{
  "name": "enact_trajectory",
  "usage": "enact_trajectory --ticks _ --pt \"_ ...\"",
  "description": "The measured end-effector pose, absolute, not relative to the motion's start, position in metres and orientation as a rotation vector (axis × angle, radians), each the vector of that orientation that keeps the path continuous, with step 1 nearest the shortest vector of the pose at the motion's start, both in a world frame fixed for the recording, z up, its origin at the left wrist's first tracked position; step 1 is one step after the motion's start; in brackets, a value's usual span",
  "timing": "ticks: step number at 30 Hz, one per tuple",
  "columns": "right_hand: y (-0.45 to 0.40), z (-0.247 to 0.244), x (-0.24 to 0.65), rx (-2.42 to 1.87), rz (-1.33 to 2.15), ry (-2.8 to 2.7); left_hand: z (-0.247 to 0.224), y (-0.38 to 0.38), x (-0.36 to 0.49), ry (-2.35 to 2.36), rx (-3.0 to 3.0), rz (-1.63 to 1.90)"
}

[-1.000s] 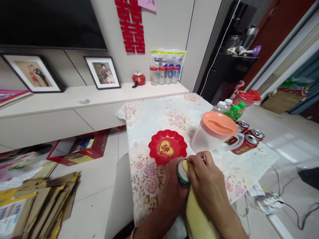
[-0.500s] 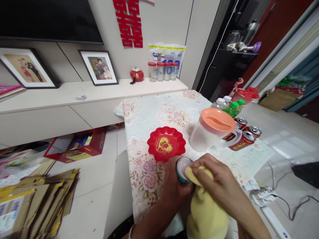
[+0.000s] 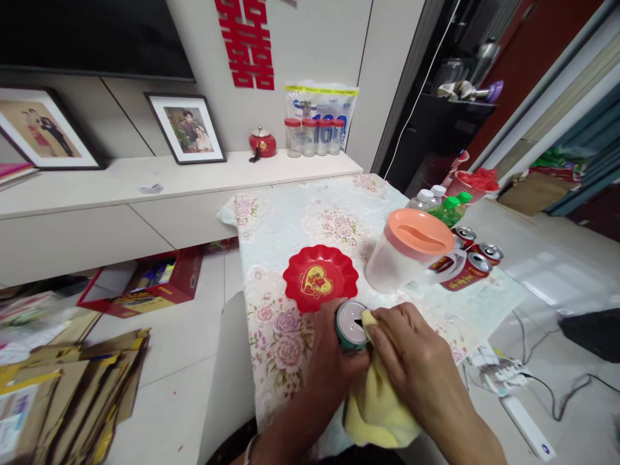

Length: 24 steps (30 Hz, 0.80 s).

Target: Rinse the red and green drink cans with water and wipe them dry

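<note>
My left hand [image 3: 332, 352] is wrapped round a green drink can [image 3: 351, 324], whose silver top faces up with a dark opening in it. A yellow cloth [image 3: 380, 407] is bunched in my right hand [image 3: 407, 345], and its upper end touches the can's rim. The rest of the cloth hangs below my fingers. Just beyond the can lies a red scalloped plate [image 3: 339, 274] with a gold heart design. To the right of the plate stands a clear pitcher [image 3: 385, 268] with an orange lid.
Several red cans [image 3: 467, 272] and bottles with green and white caps [image 3: 448, 210] stand behind the pitcher on the flowered tablecloth [image 3: 278, 323]. Lidded glass jars [image 3: 309, 139] line the white cabinet. Folded cardboard [image 3: 92, 394] lies on the floor at left; a power strip [image 3: 527, 426] lies at right.
The cloth has moved from the middle of the can's top to its right rim, uncovering the opening. Its hanging part has swung left. The whole view has shifted slightly.
</note>
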State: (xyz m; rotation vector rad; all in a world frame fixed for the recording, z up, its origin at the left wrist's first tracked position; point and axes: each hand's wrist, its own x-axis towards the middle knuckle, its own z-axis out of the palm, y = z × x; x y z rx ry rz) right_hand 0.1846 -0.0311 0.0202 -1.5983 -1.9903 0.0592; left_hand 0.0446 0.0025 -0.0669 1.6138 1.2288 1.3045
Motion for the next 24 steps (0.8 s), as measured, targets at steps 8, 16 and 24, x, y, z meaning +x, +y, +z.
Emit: enact_trajectory --ticks 8,16,24 --pt "-0.044 0.028 0.169 -1.379 0.188 -2.046 -0.07 0.003 0.04 1.183 1.595 1.257" --pt "-0.019 0.015 0.209 -1.505 0.006 -1.826 -0.062 0.004 0.041 1.137 1.601 1.315" --pt "-0.034 0.025 0.178 -1.246 0.118 -1.955 -0.057 0.001 0.034 1.173 1.605 1.209"
